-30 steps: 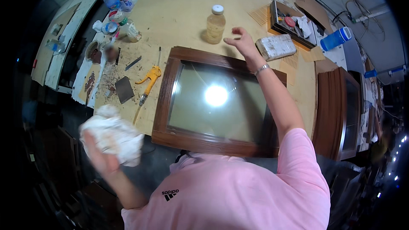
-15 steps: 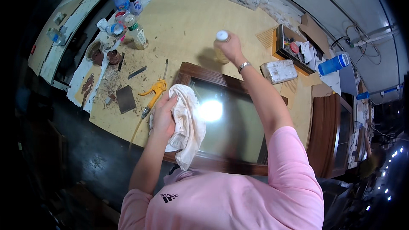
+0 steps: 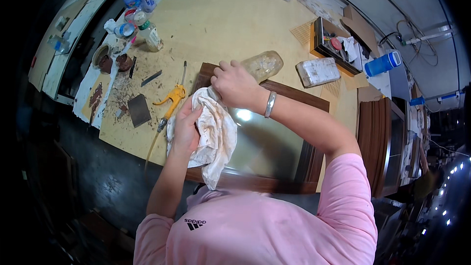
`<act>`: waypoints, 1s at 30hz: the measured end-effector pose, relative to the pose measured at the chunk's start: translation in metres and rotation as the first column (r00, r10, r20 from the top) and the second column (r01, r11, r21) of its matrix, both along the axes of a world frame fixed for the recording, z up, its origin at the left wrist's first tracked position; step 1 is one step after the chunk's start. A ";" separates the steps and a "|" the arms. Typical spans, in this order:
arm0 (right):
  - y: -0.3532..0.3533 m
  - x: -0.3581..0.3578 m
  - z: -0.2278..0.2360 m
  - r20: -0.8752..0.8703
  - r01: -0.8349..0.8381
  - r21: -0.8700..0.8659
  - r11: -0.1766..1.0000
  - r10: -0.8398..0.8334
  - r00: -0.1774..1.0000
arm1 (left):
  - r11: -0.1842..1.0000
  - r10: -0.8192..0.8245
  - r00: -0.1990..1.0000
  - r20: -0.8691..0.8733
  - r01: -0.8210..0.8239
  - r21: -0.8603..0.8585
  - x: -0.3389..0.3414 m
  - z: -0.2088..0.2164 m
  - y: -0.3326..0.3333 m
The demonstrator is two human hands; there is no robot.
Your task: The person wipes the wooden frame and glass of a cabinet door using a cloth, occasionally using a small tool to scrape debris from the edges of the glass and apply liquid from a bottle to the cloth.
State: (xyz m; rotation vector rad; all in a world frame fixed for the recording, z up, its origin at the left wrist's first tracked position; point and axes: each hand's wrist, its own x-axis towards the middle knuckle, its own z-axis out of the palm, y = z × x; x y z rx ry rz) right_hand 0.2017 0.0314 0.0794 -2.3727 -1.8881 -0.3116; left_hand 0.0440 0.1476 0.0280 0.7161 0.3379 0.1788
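My left hand (image 3: 186, 128) grips a bunched white cloth (image 3: 213, 135) with brownish stains, over the left side of a brown wooden frame (image 3: 300, 99) with a glass pane (image 3: 270, 149). My right hand (image 3: 234, 86) is wrapped round the neck end of a clear plastic bottle (image 3: 265, 65). The bottle is tipped nearly flat, its neck toward the cloth and its base pointing away to the right. My fingers hide its mouth, so I cannot tell whether it touches the cloth or whether liquid comes out.
Left of the frame lie a yellow air blow gun (image 3: 173, 96) with a hose and a dark square sheet (image 3: 139, 110). Bottles, including a green-collared one (image 3: 150, 34), stand farther left. A white block (image 3: 318, 72) and an open box of supplies (image 3: 338, 44) are on the right.
My right hand has brought the bottle from beyond the frame leftward and nearer to the cloth, tipping it from upright onto its side. My left hand keeps hold of the cloth.
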 end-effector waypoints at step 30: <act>-0.032 0.119 -0.046 -0.884 0.633 0.277 0.723 -0.066 0.463 | -0.623 -0.167 0.980 -0.112 -0.017 0.782 -0.020 -0.003 -0.024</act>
